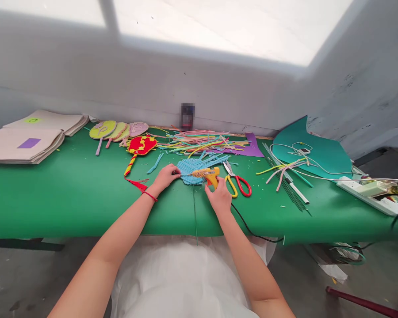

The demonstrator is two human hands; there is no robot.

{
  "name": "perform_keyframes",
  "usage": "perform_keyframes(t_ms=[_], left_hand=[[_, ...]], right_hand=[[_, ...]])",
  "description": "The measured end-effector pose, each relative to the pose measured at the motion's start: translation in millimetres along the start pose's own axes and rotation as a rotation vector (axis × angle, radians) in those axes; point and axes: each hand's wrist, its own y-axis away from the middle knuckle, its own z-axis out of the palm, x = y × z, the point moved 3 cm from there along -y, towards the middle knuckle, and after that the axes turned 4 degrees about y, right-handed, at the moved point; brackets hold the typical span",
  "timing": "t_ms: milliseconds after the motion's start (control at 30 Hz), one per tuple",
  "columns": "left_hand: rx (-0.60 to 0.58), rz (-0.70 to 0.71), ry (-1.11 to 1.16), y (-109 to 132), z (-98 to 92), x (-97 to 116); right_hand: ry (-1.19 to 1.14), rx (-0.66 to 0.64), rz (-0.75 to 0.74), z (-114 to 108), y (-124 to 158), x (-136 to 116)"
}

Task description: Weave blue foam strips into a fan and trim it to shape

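A yellow hot glue gun [212,173] is in my right hand [220,194], its nozzle pointing left over a round piece of light blue pipe cleaners [185,167]. Loose blue stems fan out from this piece to the upper right. My left hand [166,177] is closed, fingertips pinched at the left edge of the blue piece; their exact hold is partly hidden. A thin green wire [195,207] runs from under the piece toward the table's front edge. Just right of the glue gun lie scissors [242,185] with one red and one yellow handle.
On the green table [86,198] lie a red fan [142,145] with a tassel, several pastel fans [102,129], and paper stacks [26,141]. Pipe cleaners [199,139] spread along the back. A white power strip [365,194] and green wires [290,190] are at right; a black cord [248,227] hangs forward.
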Motion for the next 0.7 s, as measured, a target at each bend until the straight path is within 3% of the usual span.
perform_keyframes(t_ms=[200, 700], left_hand=[[-0.013, -0.046, 0.014, -1, 3.7, -2], [-0.028, -0.049, 0.041, -2, 3.5, -4]], right_hand=[[0.126, 0.001, -0.175, 10, 4, -7], [0.128, -0.073, -0.196, 4, 4, -14]])
